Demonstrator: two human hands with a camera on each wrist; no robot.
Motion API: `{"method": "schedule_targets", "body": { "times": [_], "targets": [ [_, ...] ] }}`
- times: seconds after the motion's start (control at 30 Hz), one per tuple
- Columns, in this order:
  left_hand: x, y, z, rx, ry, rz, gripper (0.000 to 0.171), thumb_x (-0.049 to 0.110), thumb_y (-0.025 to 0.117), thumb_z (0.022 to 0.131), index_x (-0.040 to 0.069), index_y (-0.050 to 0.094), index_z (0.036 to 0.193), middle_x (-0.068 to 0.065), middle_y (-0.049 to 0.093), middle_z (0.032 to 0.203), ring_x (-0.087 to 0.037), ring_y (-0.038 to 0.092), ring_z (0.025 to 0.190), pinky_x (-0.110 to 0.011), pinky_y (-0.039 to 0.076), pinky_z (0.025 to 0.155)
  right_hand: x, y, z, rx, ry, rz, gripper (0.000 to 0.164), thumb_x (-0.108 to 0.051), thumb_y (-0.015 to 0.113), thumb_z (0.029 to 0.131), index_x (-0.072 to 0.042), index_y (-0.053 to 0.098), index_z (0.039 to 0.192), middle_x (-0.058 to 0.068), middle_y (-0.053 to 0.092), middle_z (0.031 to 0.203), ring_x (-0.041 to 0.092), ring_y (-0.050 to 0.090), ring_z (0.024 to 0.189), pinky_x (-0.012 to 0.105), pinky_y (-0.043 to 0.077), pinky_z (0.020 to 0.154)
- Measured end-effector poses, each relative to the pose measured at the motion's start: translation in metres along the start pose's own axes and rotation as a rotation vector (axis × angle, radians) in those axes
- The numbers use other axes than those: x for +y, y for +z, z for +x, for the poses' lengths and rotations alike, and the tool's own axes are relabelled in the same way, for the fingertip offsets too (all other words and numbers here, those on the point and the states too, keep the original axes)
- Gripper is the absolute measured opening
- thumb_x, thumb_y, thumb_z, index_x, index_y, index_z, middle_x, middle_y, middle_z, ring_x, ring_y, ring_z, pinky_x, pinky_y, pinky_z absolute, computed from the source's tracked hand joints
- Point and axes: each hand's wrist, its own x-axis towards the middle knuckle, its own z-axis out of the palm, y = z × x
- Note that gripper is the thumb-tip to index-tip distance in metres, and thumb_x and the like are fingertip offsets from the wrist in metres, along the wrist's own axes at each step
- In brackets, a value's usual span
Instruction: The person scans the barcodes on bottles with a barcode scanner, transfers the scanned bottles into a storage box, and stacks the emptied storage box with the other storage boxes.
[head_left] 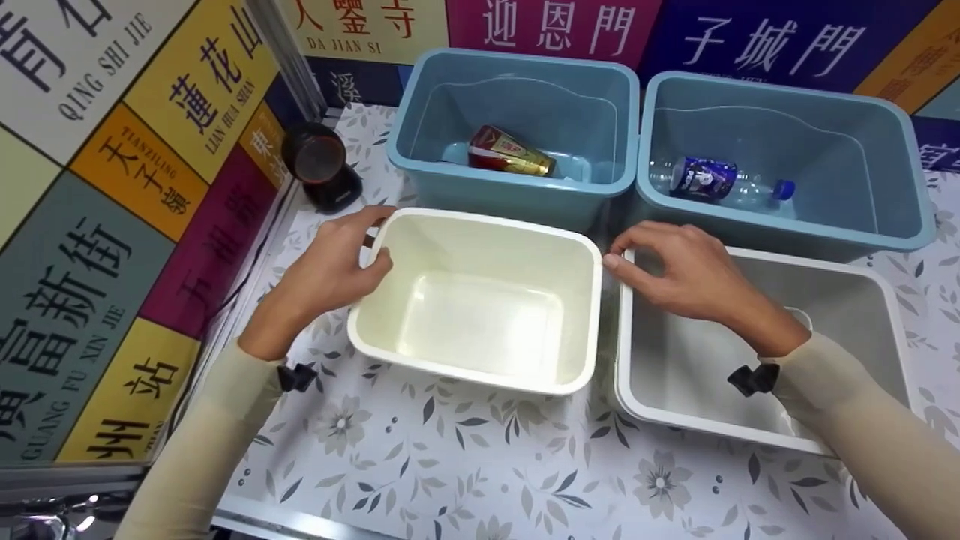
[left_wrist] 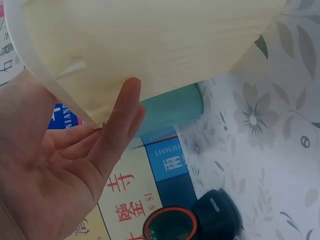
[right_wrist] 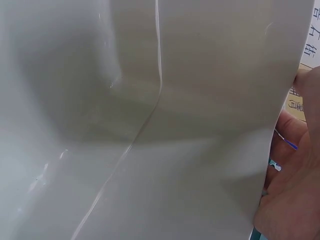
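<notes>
In the head view, a cream rectangular bin [head_left: 480, 300] with nothing in it stands on the flowered tablecloth. My left hand [head_left: 330, 259] holds its left rim near the back corner, thumb over the edge. The left wrist view shows that hand's fingers [left_wrist: 120, 112] lying along the bin's outer wall. My right hand [head_left: 679, 266] is at the opposite rim, with thumb and index fingertips right beside it. That palm hangs over the left edge of a grey-white bin [head_left: 817, 270]. In the right wrist view, the right hand [right_wrist: 295, 165] is partly hidden behind a pale wall.
Behind stand two blue bins. The left blue bin [head_left: 510, 193] contains a red and gold can [head_left: 510, 152]; the right one [head_left: 795, 225] contains a plastic bottle [head_left: 705, 178] with a blue label. A black device [head_left: 322, 165] stands at the back left, beside the printed wall panels.
</notes>
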Motion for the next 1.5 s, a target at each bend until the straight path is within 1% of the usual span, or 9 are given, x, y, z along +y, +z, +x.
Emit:
{"method": "schedule_targets", "body": {
  "times": [0.23, 0.43, 0.7, 0.77, 0.87, 0.97, 1.07, 1.23, 1.5],
  "targets": [
    [-0.003, -0.001, -0.002, -0.001, -0.021, -0.004, 0.051, 0.010, 0.061, 0.103, 0.003, 0.054, 0.153, -0.017, 0.070, 0.140, -0.033, 0.073, 0.118, -0.052, 0.064, 0.098, -0.002, -0.003, 0.002, 0.000, 0.004, -0.018, 0.028, -0.047, 0.066, 0.106, -0.023, 0.079, 0.112, -0.005, 0.079, 0.114, 0.022, 0.074, 0.104, 0.050, 0.056, 0.085],
    [-0.004, -0.001, -0.004, 0.003, -0.029, 0.001, 0.051, 0.011, 0.062, 0.103, 0.003, 0.055, 0.153, -0.017, 0.071, 0.139, -0.032, 0.072, 0.119, -0.050, 0.064, 0.096, -0.004, -0.003, 0.005, 0.006, -0.016, -0.036, 0.031, -0.046, 0.066, 0.106, -0.019, 0.078, 0.115, 0.001, 0.078, 0.118, 0.027, 0.073, 0.113, 0.055, 0.057, 0.095],
    [-0.005, -0.002, -0.006, 0.004, -0.051, -0.003, 0.051, 0.013, 0.061, 0.104, 0.005, 0.054, 0.154, -0.017, 0.071, 0.139, -0.032, 0.073, 0.115, -0.051, 0.064, 0.096, -0.023, 0.000, 0.004, 0.174, -0.111, -0.160, 0.037, -0.034, 0.068, 0.104, -0.007, 0.072, 0.129, 0.014, 0.071, 0.140, 0.036, 0.062, 0.136, 0.061, 0.047, 0.118],
    [-0.005, -0.002, -0.006, 0.000, -0.049, -0.003, 0.052, 0.013, 0.061, 0.104, 0.005, 0.054, 0.154, -0.017, 0.071, 0.139, -0.032, 0.073, 0.115, -0.051, 0.064, 0.095, -0.031, 0.001, 0.002, 0.214, -0.129, -0.156, 0.035, -0.029, 0.067, 0.104, -0.006, 0.072, 0.131, 0.014, 0.070, 0.139, 0.036, 0.063, 0.133, 0.059, 0.051, 0.114],
    [-0.006, -0.002, -0.007, -0.006, -0.047, 0.000, 0.052, 0.014, 0.061, 0.104, 0.006, 0.053, 0.155, -0.017, 0.071, 0.138, -0.032, 0.073, 0.113, -0.050, 0.064, 0.094, -0.046, 0.004, 0.000, 0.230, -0.119, -0.110, 0.033, -0.024, 0.067, 0.105, -0.006, 0.071, 0.132, 0.013, 0.071, 0.133, 0.029, 0.069, 0.113, 0.050, 0.061, 0.095],
    [-0.006, -0.003, -0.007, -0.005, -0.051, 0.000, 0.052, 0.015, 0.060, 0.104, 0.007, 0.053, 0.155, -0.017, 0.071, 0.137, -0.032, 0.073, 0.112, -0.050, 0.064, 0.094, -0.060, 0.007, -0.001, 0.196, -0.081, -0.068, 0.036, -0.023, 0.066, 0.106, -0.004, 0.068, 0.137, 0.013, 0.069, 0.131, 0.022, 0.070, 0.091, 0.040, 0.061, 0.073],
    [-0.006, -0.004, -0.007, -0.003, -0.060, -0.003, 0.052, 0.015, 0.061, 0.104, 0.007, 0.054, 0.154, -0.017, 0.071, 0.138, -0.032, 0.073, 0.112, -0.051, 0.064, 0.094, -0.071, 0.009, -0.001, 0.140, -0.035, -0.057, 0.044, -0.024, 0.066, 0.106, -0.003, 0.063, 0.144, 0.016, 0.068, 0.134, 0.021, 0.069, 0.081, 0.038, 0.060, 0.066],
    [-0.004, -0.003, -0.005, -0.006, -0.056, 0.002, 0.052, 0.016, 0.061, 0.104, 0.006, 0.054, 0.154, -0.018, 0.071, 0.137, -0.033, 0.074, 0.109, -0.051, 0.064, 0.093, -0.080, 0.012, -0.001, 0.061, 0.029, -0.048, 0.060, -0.028, 0.070, 0.104, 0.003, 0.054, 0.153, 0.027, 0.064, 0.143, 0.036, 0.074, 0.102, 0.051, 0.067, 0.086],
    [-0.004, -0.002, -0.004, -0.022, -0.072, 0.007, 0.052, 0.017, 0.060, 0.104, 0.007, 0.053, 0.155, -0.018, 0.071, 0.137, -0.032, 0.075, 0.107, -0.048, 0.064, 0.092, -0.087, 0.007, 0.004, -0.051, 0.119, -0.005, 0.072, -0.029, 0.070, 0.104, 0.007, 0.043, 0.161, 0.034, 0.053, 0.156, 0.048, 0.064, 0.133, 0.062, 0.057, 0.108]
  ]
}}
